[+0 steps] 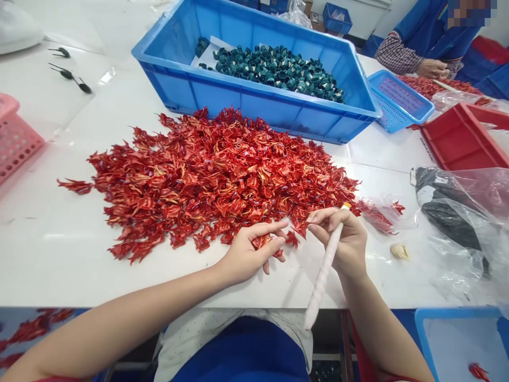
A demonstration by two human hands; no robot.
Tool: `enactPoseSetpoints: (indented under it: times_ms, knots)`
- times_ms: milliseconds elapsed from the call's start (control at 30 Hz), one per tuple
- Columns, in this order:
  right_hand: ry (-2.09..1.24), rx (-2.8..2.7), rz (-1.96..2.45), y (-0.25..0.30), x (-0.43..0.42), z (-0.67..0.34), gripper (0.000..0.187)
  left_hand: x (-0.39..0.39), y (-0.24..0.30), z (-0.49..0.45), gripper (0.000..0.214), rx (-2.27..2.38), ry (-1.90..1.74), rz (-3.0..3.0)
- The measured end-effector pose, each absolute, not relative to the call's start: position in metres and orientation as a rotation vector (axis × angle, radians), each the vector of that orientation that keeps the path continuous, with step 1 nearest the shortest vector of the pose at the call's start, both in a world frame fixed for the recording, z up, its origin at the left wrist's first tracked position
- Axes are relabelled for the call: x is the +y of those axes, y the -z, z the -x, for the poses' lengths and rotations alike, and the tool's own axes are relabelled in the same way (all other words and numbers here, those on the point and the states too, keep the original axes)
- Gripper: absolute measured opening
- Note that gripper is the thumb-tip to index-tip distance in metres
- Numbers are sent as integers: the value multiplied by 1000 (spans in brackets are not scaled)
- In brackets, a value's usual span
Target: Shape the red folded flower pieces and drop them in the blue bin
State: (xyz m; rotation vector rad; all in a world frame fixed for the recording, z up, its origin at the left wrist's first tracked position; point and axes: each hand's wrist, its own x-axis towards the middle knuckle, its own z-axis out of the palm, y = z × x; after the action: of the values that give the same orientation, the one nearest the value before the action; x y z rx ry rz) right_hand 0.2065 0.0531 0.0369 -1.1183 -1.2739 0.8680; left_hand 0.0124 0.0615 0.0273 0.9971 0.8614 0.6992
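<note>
A broad heap of red, pointed, flower-like pieces (222, 175) lies on the white table. At its near edge my left hand (252, 252) is curled around red pieces (261, 242), with the thumb over them and the index finger stretched out. My right hand (348, 241) grips a long white wrapped stick (325, 270) with an orange end up by the knuckles. Its thumb and index fingertips pinch a single red piece (301, 229). Just below, between the hands, a loose red piece (292, 240) rests on the table.
Behind the heap stands a large blue bin (254, 90) with dark green rings. A pink basket (18, 138) is at left. At right are a red crate (465, 138), a blue basket (401, 101) and plastic bags (457, 223). A co-worker's hands (433, 69) handle red pieces beyond.
</note>
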Motion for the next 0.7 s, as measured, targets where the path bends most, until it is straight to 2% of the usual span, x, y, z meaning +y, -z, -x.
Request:
enactPoseSetpoints:
  times_ms: [167,467,700]
  knots:
    - [-1130,-1186,1125,-33,52,-190,38,60,-27,-13,54,843,-721,-963]
    - [-770,-1497,1110,-38,39,-178,14,62,-31,-13,46,760,-749,-771]
    - [-885,-1437,1139,-41,35,-180,19,66,-33,-13,49,716,-743,-702]
